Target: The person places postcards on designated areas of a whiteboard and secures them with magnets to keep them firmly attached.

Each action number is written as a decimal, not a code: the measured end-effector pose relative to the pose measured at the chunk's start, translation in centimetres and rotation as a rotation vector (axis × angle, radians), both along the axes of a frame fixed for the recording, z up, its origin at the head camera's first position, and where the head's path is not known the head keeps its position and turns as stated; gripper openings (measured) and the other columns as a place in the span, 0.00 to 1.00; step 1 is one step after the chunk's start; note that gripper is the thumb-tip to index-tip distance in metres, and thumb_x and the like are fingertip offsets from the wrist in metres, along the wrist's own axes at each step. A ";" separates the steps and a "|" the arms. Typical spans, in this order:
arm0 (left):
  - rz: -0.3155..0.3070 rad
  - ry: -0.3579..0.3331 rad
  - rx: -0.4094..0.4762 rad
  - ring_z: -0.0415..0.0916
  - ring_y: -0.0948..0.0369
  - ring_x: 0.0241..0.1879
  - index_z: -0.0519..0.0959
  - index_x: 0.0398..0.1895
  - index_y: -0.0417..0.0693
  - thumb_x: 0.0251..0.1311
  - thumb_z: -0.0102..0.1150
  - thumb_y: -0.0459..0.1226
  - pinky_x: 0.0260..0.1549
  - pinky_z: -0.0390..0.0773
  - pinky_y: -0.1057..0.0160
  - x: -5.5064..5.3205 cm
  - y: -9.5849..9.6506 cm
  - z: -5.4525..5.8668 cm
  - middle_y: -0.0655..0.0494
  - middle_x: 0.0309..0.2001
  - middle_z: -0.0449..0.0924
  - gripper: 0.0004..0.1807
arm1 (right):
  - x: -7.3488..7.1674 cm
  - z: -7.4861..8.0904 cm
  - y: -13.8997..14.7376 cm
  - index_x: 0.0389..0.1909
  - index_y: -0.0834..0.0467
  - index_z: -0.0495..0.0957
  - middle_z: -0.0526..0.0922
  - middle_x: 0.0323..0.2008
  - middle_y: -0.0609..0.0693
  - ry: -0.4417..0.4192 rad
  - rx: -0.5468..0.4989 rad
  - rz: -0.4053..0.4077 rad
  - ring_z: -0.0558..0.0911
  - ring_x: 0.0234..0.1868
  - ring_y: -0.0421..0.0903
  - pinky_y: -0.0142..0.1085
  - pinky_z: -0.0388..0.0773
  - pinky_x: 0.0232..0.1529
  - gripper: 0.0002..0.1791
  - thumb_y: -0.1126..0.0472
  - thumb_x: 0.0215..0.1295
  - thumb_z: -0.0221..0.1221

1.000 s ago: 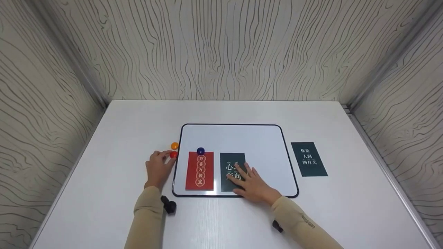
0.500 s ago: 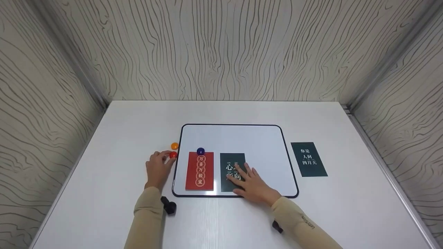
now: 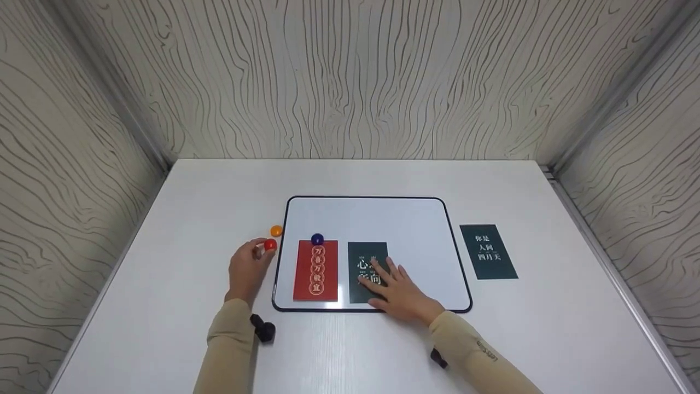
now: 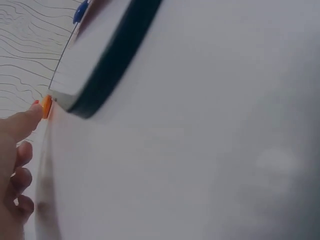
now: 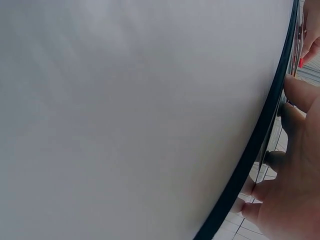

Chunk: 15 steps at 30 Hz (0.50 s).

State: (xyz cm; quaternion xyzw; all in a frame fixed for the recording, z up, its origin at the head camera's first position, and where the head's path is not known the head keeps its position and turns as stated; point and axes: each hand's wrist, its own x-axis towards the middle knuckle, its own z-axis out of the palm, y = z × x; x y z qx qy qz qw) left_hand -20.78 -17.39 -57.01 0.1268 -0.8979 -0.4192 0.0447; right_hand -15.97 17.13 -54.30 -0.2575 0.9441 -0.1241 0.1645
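My left hand (image 3: 249,271) pinches a red round magnet (image 3: 270,244) just left of the whiteboard (image 3: 415,224). Only a sliver of that magnet shows past the finger in the left wrist view. Behind it, by the board's left edge, sits an orange round magnet (image 3: 276,231). With fingers spread, my right hand (image 3: 403,295) rests on a dark green card (image 3: 355,293) with white characters, covering part of them. A red card (image 3: 303,273) with gold characters lies to its left on the board, a dark blue round magnet (image 3: 317,239) at its top edge.
Another dark green card (image 3: 488,253) lies on the white table (image 3: 350,355), right of the board. Black wrist devices, one by the left wrist (image 3: 265,330), sit at both sleeves. Patterned walls (image 3: 350,82) enclose the table's back and sides.
My left hand has drawn the red magnet slightly to the left, away from the board's edge. My right hand and the cards have stayed in place.
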 end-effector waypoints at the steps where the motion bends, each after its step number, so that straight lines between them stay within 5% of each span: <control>1: -0.001 -0.002 0.003 0.69 0.59 0.36 0.77 0.57 0.56 0.63 0.58 0.50 0.32 0.70 0.66 0.0 0.0 0.0 0.55 0.34 0.74 0.20 | 0.0 0.0 0.0 0.73 0.39 0.57 0.46 0.78 0.56 0.001 0.001 0.001 0.42 0.78 0.66 0.62 0.44 0.76 0.30 0.41 0.71 0.47; 15: -0.018 0.032 0.006 0.68 0.60 0.32 0.76 0.57 0.56 0.63 0.58 0.52 0.28 0.69 0.66 0.3 0.0 0.5 0.55 0.31 0.73 0.22 | 0.1 0.0 0.0 0.72 0.40 0.58 0.47 0.78 0.58 0.020 -0.003 0.015 0.44 0.77 0.68 0.63 0.47 0.75 0.30 0.42 0.71 0.47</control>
